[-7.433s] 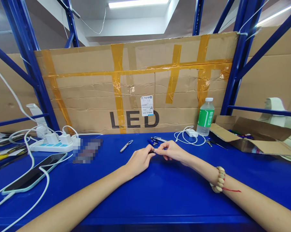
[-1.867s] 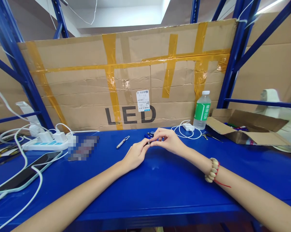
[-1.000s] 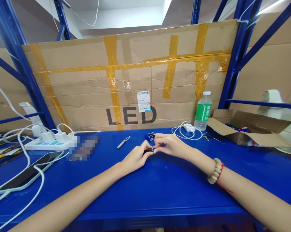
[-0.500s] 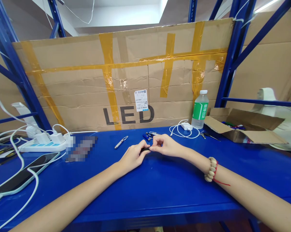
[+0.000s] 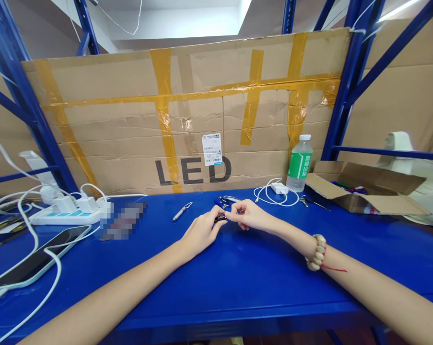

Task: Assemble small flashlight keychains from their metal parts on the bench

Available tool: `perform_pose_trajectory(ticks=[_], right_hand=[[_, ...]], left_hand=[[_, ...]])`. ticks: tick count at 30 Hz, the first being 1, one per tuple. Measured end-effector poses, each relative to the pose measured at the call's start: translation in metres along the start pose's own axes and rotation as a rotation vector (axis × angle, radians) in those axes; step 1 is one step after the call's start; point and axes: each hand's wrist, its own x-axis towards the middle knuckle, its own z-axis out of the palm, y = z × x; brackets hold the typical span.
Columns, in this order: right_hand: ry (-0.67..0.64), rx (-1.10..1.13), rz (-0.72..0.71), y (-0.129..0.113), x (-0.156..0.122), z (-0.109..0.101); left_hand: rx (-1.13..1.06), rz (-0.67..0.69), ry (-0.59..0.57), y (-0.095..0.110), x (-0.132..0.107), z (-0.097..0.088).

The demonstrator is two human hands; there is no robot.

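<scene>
A small slim black object (image 5: 219, 219) shows between my fingers; most of it is hidden, so its kind is unclear. My left hand (image 5: 201, 234) grips it with thumb and fingers. At its right end, the thumb and forefinger of my right hand (image 5: 251, 215) are pinched together, and whatever they hold is too small to make out. Just behind my hands lie blue and silver small items (image 5: 222, 201), partly covered by my fingers. A silver pen-like piece with a wire loop (image 5: 182, 211) rests to the left of them.
On the left are a phone (image 5: 36, 258), white cables and a power strip (image 5: 63, 218). Toward the back right stand a water bottle (image 5: 299, 165), a white charger (image 5: 280, 188) and an open cardboard box (image 5: 367, 201). A large cardboard panel (image 5: 122, 139) closes off the blue table's back.
My left hand's fingers have shifted on the black object, and my right fingers have curled and tilted slightly. The whole view has moved a little.
</scene>
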Motion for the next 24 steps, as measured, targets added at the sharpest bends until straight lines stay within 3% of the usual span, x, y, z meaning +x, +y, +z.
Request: perform_pose_trajectory(ticks=[9, 17, 24], right_hand=[[-0.068, 0.065, 0.076, 0.008, 0.004, -0.007], [-0.137, 0.102, 0.057, 0.011, 0.004, -0.017], [-0.191, 0.093, 0.033, 0.016, 0.005, -0.014]], left_hand=[[0.048, 0.060, 0.000, -0.003, 0.003, 0.001], [0.054, 0.151, -0.032, 0.000, 0.001, 0.000], [0.053, 0.267, -0.029, -0.001, -0.003, -0.001]])
